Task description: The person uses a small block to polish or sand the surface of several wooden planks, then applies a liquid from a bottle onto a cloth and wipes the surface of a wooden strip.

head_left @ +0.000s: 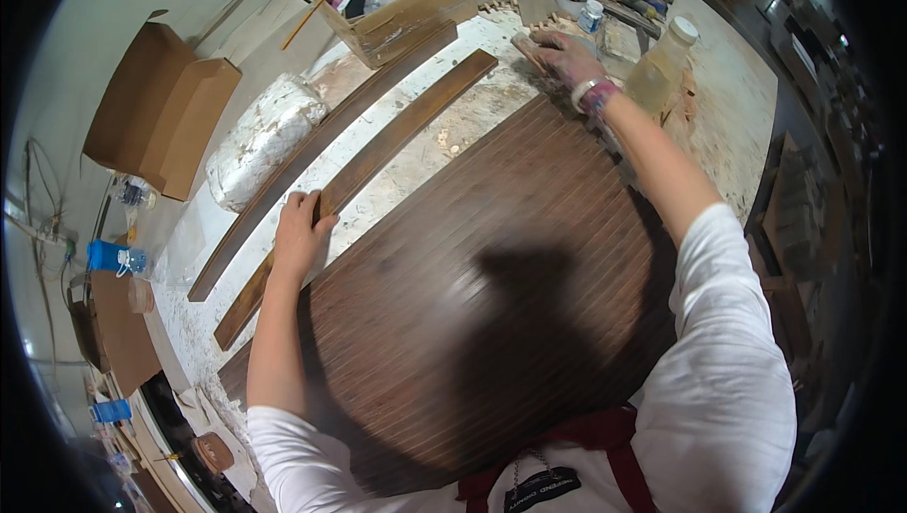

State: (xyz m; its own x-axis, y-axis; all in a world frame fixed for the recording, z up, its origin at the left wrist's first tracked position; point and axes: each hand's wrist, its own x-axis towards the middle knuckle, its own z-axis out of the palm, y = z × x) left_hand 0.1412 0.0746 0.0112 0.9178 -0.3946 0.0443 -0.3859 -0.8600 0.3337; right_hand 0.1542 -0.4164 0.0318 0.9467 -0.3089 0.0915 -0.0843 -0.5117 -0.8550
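My left hand is closed over the nearer of two long brown wooden strips, its fingers across the top and its thumb on the near side. That strip runs diagonally over the whitish, stained tabletop. The other wooden strip lies beyond it, roughly parallel. At the far right, past the strip's end, my right hand, stained or thinly gloved, grips a small flat brownish block; its exact kind is unclear. A large dark brown grooved wooden panel lies directly before me, with my shadow on it.
An open cardboard box of odds and ends stands at the back. Left of the strips are a white wrapped bundle and an open brown carton. A yellowish liquid bottle and a small white-capped jar stand near my right hand.
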